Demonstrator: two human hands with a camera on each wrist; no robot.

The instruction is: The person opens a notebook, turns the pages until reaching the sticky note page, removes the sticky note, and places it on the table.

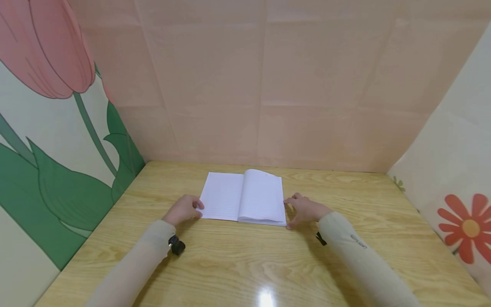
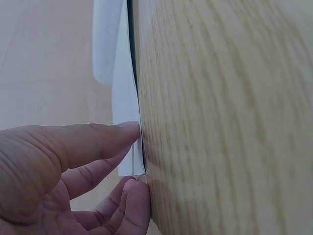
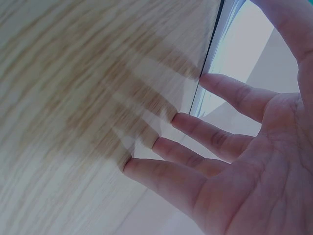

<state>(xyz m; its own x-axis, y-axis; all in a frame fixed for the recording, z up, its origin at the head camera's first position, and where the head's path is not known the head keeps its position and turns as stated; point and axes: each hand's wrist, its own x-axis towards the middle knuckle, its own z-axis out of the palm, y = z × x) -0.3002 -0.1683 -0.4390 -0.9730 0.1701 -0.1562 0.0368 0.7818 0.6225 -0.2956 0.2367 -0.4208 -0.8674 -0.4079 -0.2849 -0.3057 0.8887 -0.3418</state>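
In the head view, the open notebook lies on the wooden table, its right-hand pages lifting in a curve; no word can be read on its ruled sheets; the right sleeve bears a small dark mark, too small to make out; both forearms reach forward, the left hand at the notebook's lower left corner, the right hand at its right edge, thumb and fingers spread apart; a black device sits at the left wrist.

In the left wrist view, the thumb and forefinger meet the corner and the other fingers bend beside it; whether they pinch it, I cannot tell.

In the right wrist view, the fingers are extended and ungripping, tips on the table, one against the notebook's edge.
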